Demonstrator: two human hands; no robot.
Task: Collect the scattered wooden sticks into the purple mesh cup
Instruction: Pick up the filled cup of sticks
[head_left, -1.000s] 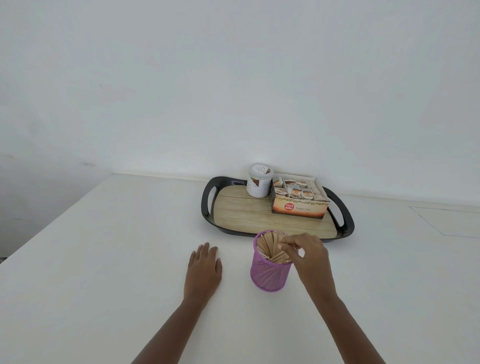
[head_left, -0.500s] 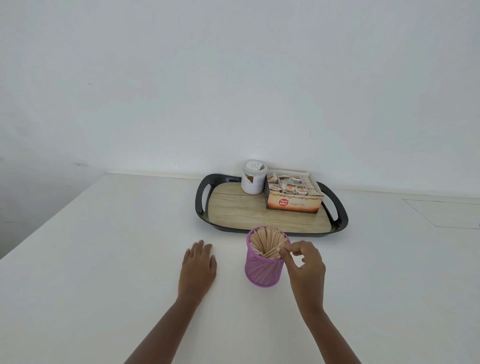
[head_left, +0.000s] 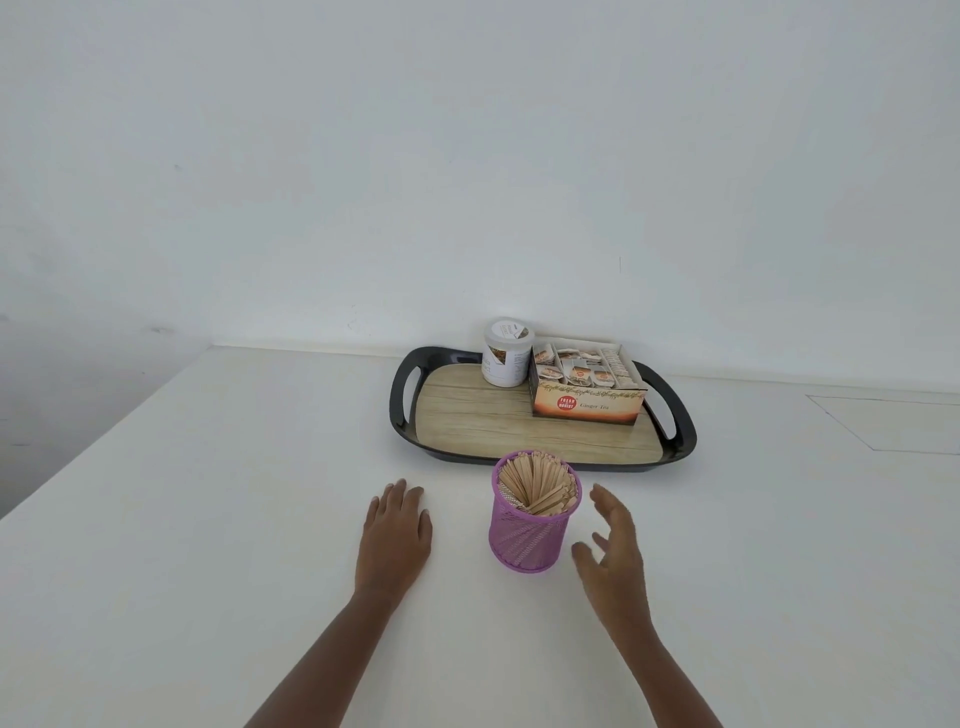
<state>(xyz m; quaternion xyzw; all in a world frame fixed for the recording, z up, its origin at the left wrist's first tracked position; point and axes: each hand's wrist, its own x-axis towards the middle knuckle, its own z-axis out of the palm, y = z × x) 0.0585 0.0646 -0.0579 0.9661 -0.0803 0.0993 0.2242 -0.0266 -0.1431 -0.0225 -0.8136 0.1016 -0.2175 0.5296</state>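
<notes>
The purple mesh cup (head_left: 524, 540) stands upright on the white table, just in front of the tray. Many wooden sticks (head_left: 537, 483) lean inside it, their tops level with the rim. My left hand (head_left: 396, 535) lies flat on the table to the left of the cup, palm down, holding nothing. My right hand (head_left: 613, 551) hovers just right of the cup with fingers spread and empty, apart from the cup. No loose sticks show on the table.
A black-rimmed tray (head_left: 410, 395) with a wood-look base sits behind the cup. On it stand a white jar (head_left: 506, 353) and an open ginger tea box (head_left: 587, 389). The white table (head_left: 208, 493) meets the wall at the back; its left edge runs diagonally.
My right hand has left the top of the cup, where it pinched at the sticks, and dropped to the cup's right side with fingers open. The left hand stayed flat.
</notes>
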